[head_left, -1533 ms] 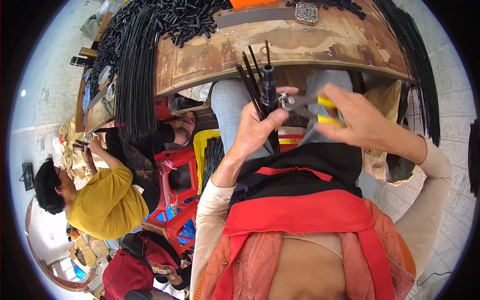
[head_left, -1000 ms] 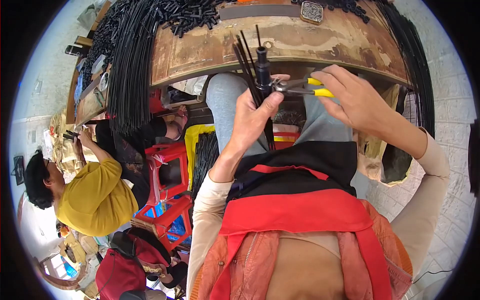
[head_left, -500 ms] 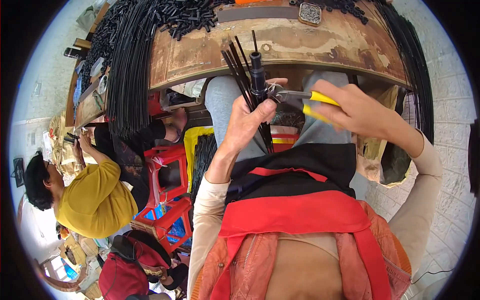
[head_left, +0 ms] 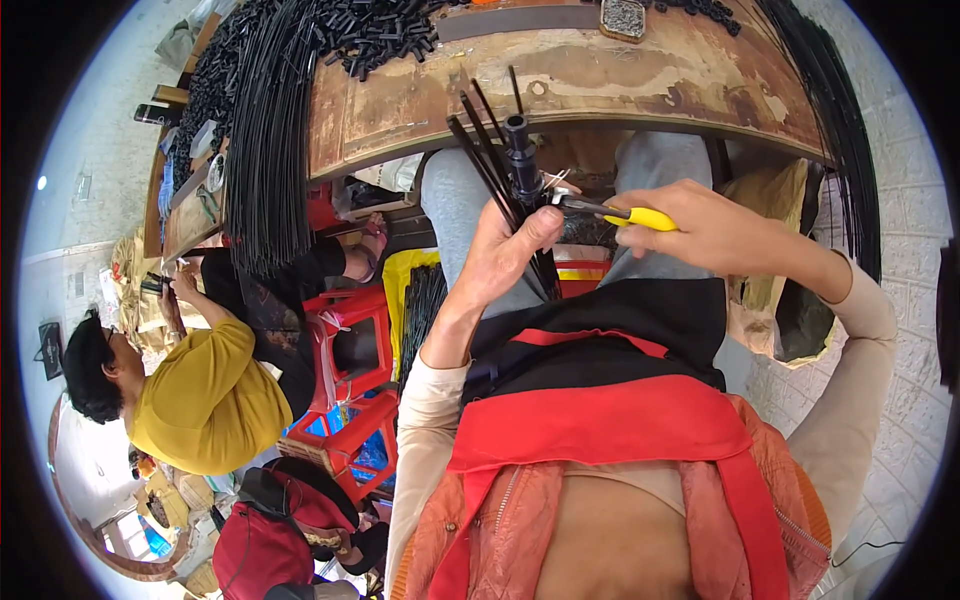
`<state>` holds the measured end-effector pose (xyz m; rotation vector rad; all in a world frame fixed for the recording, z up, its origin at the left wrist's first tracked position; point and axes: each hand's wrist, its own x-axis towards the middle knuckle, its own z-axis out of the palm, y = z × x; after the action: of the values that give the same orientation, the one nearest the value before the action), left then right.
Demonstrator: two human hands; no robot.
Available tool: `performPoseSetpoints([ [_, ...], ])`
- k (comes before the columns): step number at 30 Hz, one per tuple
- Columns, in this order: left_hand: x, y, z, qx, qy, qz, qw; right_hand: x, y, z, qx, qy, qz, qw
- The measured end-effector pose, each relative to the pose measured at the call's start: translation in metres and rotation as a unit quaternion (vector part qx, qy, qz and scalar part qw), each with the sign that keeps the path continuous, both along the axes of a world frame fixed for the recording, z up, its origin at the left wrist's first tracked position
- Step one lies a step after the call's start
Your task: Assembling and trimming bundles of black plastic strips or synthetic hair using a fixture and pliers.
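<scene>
Your worn wooden worktop [head_left: 600, 75] fills the twelve o'clock edge, long black rods [head_left: 265, 150] draped over its rim at ten o'clock, within easy reach. At nine o'clock a co-worker in a yellow shirt [head_left: 205, 395] sits apart. Your left hand [head_left: 505, 255] wraps its fingers tight around a bundle of thin black rods [head_left: 495, 165], upright over your lap. At three o'clock of it, your right hand [head_left: 715, 230] squeezes yellow-handled pliers [head_left: 615, 212], nose meeting the bundle's black tube cap [head_left: 518, 150].
</scene>
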<state>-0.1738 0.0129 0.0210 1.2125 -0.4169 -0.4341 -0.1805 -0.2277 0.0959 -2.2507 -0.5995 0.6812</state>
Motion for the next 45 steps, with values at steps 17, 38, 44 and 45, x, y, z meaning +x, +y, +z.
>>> performPoseSetpoints([
  [17,0.0,-0.001,-0.004,-0.011,0.002,0.0,1.0,-0.001,0.009,0.016,0.034,0.316,-0.094,0.943],
  [38,0.003,-0.003,-0.002,0.031,-0.011,0.061,0.998,0.024,0.028,0.08,-0.132,0.243,-0.03,0.961],
  [44,0.009,0.008,-0.003,-0.026,0.012,0.005,1.0,0.0,0.019,0.015,0.054,0.268,-0.055,0.96],
  [45,0.009,0.009,-0.002,-0.026,0.005,-0.005,1.0,-0.004,0.02,0.016,0.073,0.255,-0.068,0.962],
])
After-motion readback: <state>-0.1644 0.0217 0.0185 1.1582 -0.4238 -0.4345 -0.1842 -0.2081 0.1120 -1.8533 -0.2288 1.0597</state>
